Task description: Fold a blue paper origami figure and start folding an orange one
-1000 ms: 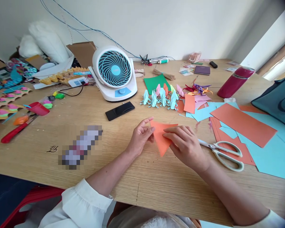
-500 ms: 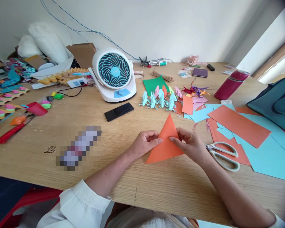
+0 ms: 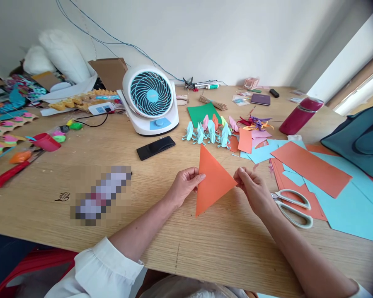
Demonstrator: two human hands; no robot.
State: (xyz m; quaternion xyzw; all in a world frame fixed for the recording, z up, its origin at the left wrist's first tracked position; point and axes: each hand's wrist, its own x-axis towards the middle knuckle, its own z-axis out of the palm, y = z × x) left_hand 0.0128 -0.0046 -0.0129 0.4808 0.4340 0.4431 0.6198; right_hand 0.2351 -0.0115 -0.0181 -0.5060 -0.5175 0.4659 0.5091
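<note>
An orange sheet of paper folded into a triangle (image 3: 213, 180) is held up above the wooden table between my two hands. My left hand (image 3: 186, 185) grips its left edge, thumb in front and fingers behind. At the right corner, my right hand (image 3: 251, 188) pinches the tip between thumb and fingertips. Scissors (image 3: 294, 207) with white handles lie just right of my right hand, partly on orange paper. Beyond the triangle stand several small folded paper figures (image 3: 211, 131), mostly light blue, with some pink, orange and yellow ones.
Orange (image 3: 312, 167) and light blue sheets (image 3: 351, 207) overlap on the right, beside a teal bag (image 3: 357, 142) and a magenta flask (image 3: 301, 116). A white fan (image 3: 151, 99) stands at the back, with a black phone-like case (image 3: 156, 147) before it. A red-handled tool (image 3: 10, 174) lies left.
The triangle has turned so its point faces right. My right hand has shifted from the paper's right side to pinch that corner; my left hand still holds the left edge.
</note>
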